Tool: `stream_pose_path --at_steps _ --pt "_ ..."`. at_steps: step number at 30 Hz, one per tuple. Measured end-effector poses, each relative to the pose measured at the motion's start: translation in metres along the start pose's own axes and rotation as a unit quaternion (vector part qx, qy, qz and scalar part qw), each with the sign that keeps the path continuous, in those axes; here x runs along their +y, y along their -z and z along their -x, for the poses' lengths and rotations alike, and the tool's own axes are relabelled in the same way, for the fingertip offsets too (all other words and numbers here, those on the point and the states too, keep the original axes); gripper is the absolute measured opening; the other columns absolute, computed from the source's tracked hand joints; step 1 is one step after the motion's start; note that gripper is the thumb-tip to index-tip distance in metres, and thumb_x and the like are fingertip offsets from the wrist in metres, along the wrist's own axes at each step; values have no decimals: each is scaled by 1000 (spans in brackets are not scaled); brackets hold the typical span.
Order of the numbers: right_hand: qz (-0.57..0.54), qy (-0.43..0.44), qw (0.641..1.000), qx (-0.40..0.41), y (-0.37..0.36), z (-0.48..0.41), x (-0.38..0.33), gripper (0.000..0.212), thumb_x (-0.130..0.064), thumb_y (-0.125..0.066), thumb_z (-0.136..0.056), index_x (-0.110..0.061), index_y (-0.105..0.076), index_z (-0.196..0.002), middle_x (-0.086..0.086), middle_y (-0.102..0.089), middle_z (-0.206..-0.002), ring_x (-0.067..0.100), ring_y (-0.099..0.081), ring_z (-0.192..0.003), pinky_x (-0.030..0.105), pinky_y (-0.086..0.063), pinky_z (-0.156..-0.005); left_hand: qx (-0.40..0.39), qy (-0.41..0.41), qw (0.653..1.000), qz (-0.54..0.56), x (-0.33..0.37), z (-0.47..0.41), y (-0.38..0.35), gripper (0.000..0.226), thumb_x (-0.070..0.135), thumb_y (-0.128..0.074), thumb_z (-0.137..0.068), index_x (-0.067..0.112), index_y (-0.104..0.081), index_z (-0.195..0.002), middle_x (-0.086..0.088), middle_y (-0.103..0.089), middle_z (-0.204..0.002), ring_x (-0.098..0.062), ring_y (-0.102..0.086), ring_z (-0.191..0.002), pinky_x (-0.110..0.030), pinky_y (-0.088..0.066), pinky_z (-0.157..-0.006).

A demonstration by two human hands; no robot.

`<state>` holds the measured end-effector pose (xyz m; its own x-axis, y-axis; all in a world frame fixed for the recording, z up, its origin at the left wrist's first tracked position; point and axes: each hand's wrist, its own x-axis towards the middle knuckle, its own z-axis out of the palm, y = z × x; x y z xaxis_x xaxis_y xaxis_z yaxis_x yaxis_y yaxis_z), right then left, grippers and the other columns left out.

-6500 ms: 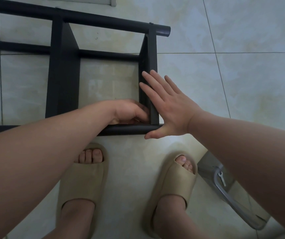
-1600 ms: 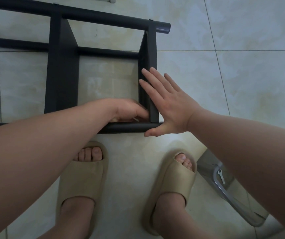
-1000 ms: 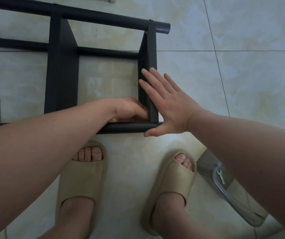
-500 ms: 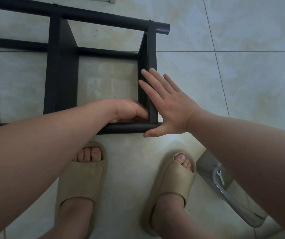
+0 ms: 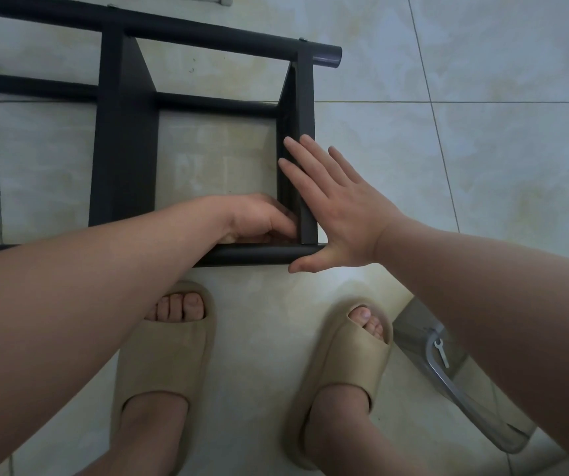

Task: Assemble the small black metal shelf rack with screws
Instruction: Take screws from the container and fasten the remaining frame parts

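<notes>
The black metal rack [image 5: 123,149] lies on its side on the tiled floor. Its near tube [image 5: 252,255] runs across in front of my feet. My left hand [image 5: 259,219] is tucked inside the corner where the end bar [image 5: 305,108] meets that tube, with the fingers curled and pinching something small. I take it for a screw, but my fingers hide it. My right hand [image 5: 338,207] lies flat with straight fingers against the outer face of the end bar, its thumb under the tube's end.
My feet in beige slippers [image 5: 163,355] [image 5: 348,369] stand just before the rack. A clear plastic tray [image 5: 465,403] holding a small flat wrench [image 5: 441,353] lies on the floor at the lower right, partly under my right forearm. Open tile stretches to the right.
</notes>
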<state>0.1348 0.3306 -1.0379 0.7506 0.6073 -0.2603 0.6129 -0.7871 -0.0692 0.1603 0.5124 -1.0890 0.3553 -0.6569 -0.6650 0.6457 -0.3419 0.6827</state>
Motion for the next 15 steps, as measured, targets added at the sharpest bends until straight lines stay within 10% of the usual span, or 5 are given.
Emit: stream_pose_path --at_steps 6,10,15 --pt "-18 2 1000 -8 1 0 1 132 -95 -40 -70 -4 -11 -161 15 2 -169 32 6 -156 54 -6 -126 -5 18 999 46 3 2 -3 34 -4 -50 -90 11 -72 -69 -6 -72 -70 -18 -70 -65 -22 -54 -57" --pt "-48 -37 998 -34 5 6 -6 131 -95 -43 -67 -14 -7 -163 3 11 -170 21 14 -156 49 4 -126 172 -28 956 -237 6 11 -4 13 13 -59 -91 15 -70 -85 -5 -74 -82 -19 -68 -72 -27 -54 -64" --pt "-137 -112 980 -89 18 20 -26 112 -77 -64 -75 -26 -15 -162 -8 20 -168 22 -5 -156 44 -16 -125 172 28 883 -436 4 60 -6 42 52 -45 -101 23 -64 -78 -3 -67 -76 -20 -61 -76 -33 -43 -66"
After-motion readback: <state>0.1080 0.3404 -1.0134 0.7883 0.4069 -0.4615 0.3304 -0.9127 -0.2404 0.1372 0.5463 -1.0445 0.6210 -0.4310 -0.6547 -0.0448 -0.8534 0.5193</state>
